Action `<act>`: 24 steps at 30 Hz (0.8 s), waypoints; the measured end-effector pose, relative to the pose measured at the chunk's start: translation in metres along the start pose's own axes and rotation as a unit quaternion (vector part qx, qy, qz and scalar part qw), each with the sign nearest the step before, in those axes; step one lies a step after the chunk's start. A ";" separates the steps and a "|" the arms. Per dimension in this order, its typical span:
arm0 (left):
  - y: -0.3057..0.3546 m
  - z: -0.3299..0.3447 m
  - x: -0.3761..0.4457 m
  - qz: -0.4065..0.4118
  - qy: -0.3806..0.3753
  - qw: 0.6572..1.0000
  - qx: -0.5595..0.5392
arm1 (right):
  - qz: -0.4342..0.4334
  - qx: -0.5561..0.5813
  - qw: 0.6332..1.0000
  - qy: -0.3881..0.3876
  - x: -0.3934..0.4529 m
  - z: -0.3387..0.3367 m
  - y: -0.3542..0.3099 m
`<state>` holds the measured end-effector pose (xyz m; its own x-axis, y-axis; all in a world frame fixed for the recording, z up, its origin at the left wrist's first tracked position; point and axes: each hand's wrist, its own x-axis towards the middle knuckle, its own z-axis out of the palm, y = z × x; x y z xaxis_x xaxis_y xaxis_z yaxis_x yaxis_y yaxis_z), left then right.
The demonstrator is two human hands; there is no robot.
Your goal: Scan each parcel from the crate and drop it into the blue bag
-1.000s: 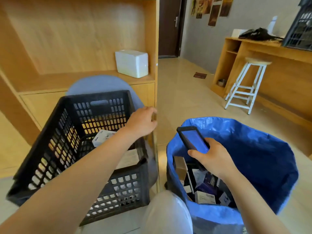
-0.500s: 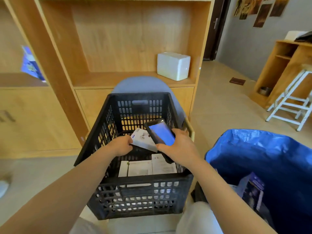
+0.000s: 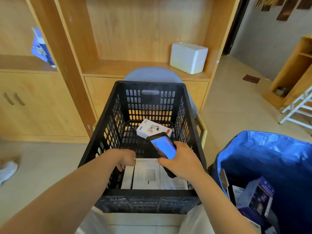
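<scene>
Black crate (image 3: 148, 202) before wooden shelf (image 3: 145, 68), tiled floor (image 3: 233, 105). Left hand (image 3: 125, 159) now grips flat parcel (image 3: 146, 174), earlier another; right hand (image 3: 181, 163) holds scanner (image 3: 163, 147).

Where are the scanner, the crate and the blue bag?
scanner (image 3: 163, 146): head view, on its lit blue screen.
crate (image 3: 148, 193): head view, on its near black rim.
blue bag (image 3: 263, 152): head view, on its inner back wall.

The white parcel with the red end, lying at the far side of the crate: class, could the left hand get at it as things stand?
Probably yes. The left hand is already inside the open-topped crate, and nothing covers the white parcel; only the scanner, in the right hand, hangs just beside it.
</scene>
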<state>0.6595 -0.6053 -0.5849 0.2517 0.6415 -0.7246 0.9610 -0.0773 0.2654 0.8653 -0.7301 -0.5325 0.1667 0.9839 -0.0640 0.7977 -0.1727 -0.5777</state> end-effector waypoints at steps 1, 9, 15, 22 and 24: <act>0.001 0.000 0.000 -0.004 -0.002 1.000 -0.009 | -0.001 0.003 1.000 0.001 0.000 0.000 0.001; -0.004 0.007 0.005 0.001 0.122 0.992 -0.025 | -0.009 0.012 1.000 0.000 -0.007 0.003 0.003; -0.009 0.008 0.001 -0.043 0.052 0.980 -0.189 | -0.015 0.011 1.000 -0.001 -0.010 0.002 0.003; -0.014 -0.016 -0.012 -0.030 0.067 0.994 -0.086 | -0.008 0.013 1.000 0.004 -0.001 -0.002 0.001; -0.011 -0.021 -0.023 -0.024 0.085 0.993 -0.074 | -0.008 0.006 1.000 0.004 -0.001 -0.001 0.001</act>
<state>0.6409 -0.6033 -0.5577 0.1703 0.7630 -0.6236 0.9411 0.0617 0.3324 0.8667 -0.7317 -0.5320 0.1590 0.9860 -0.0491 0.7930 -0.1572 -0.5886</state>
